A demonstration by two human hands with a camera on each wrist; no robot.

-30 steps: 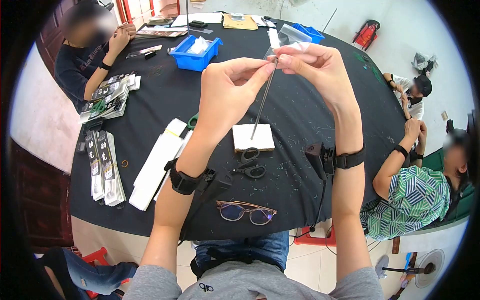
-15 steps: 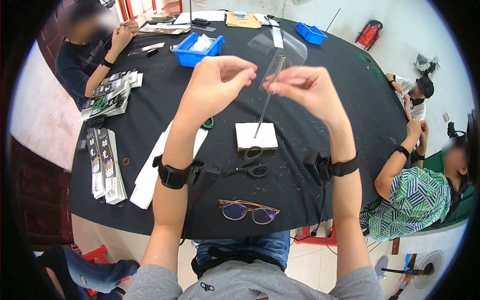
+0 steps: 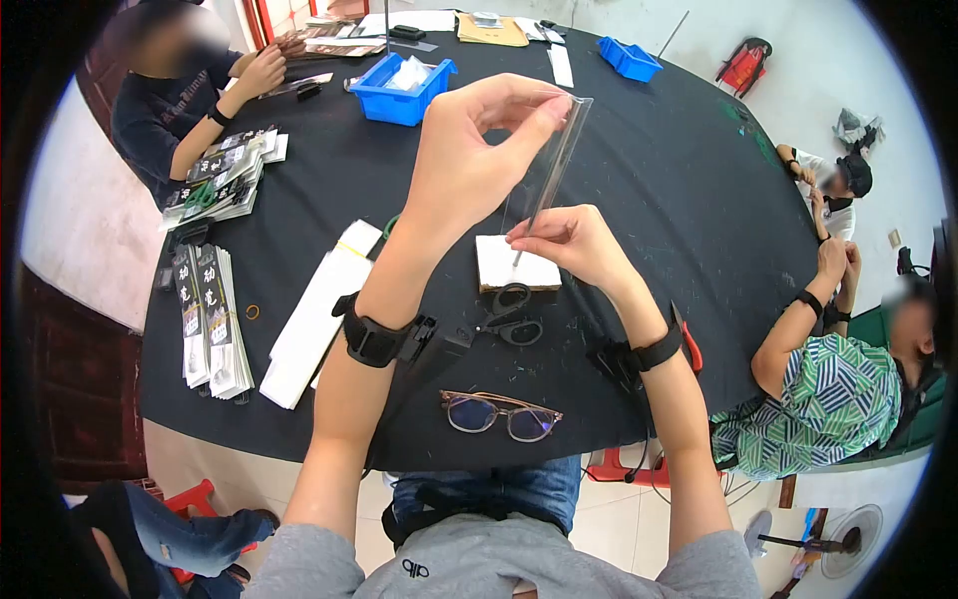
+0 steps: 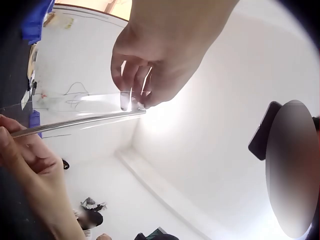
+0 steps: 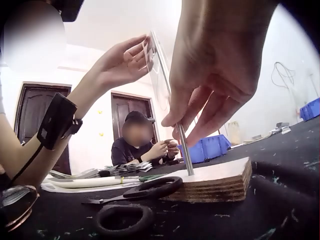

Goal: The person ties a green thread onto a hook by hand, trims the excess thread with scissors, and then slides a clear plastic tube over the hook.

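Observation:
A thin metal rod point(image 5: 185, 150) stands upright on a white-topped wooden block point(image 5: 225, 182). Along its upper part runs a clear plastic sheet point(image 3: 562, 150), lying close against the rod. At the top, my left hand point(image 3: 474, 150) pinches the sheet's upper end beside the rod tip. My right hand point(image 3: 584, 245) pinches the rod low down, just above the block, with thumb and fingers around it. In the left wrist view the rod point(image 4: 85, 121) spans between both hands. Black-handled scissors point(image 3: 511, 319) lie in front of the block.
Glasses point(image 3: 501, 414) lie near the table's front edge. White strips point(image 3: 319, 314) and printed packets point(image 3: 212, 319) are at the left. Red-handled pliers point(image 3: 689, 344) lie beside my right forearm. A blue bin point(image 3: 404, 92) stands behind, and other people sit around the table.
Both hands were together at the rod's top, then parted with the sheet spread loosely behind. Now the left hand is at the top with the sheet, and the right hand has moved down the rod.

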